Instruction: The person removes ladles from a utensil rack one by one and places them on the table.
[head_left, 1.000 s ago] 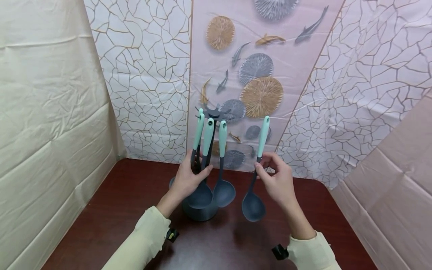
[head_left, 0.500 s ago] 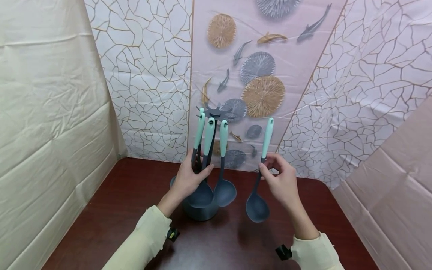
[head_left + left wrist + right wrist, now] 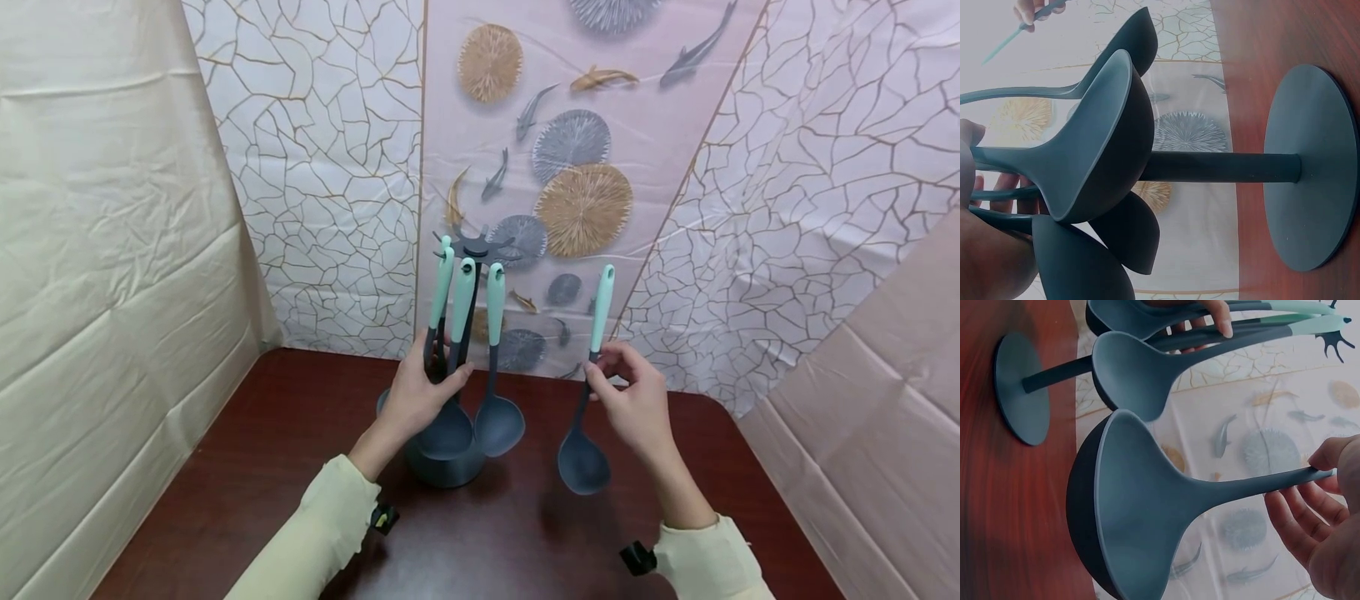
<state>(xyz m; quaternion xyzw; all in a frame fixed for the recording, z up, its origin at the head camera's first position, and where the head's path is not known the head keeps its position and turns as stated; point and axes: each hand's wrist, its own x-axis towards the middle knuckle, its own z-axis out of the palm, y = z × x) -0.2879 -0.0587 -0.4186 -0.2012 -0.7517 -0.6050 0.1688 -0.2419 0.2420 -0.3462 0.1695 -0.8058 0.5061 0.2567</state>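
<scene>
My right hand (image 3: 636, 404) pinches a dark grey ladle (image 3: 583, 462) with a mint-green handle just below that green part. The ladle hangs bowl down in the air, apart from the dark utensil stand (image 3: 476, 243). Around the stand's pole hang several similar utensils. My left hand (image 3: 408, 400) grips the grey shafts of some of them beside the pole, thumb in front and fingers behind. One ladle (image 3: 447, 435) is partly covered by that hand. Another ladle (image 3: 499, 427) hangs free on the stand's right side. The left wrist view shows the round base (image 3: 1310, 169) flat on the table.
The stand rests on a dark red-brown wooden table (image 3: 262, 500). Behind it hangs a patterned cloth (image 3: 337, 167) with fish and round shapes. Plain cloth walls (image 3: 112, 292) rise at both sides.
My right hand has moved to the right with the ladle, away from the stand. The left hand keeps its grip on the hanging utensils, and the stand has not visibly moved.
</scene>
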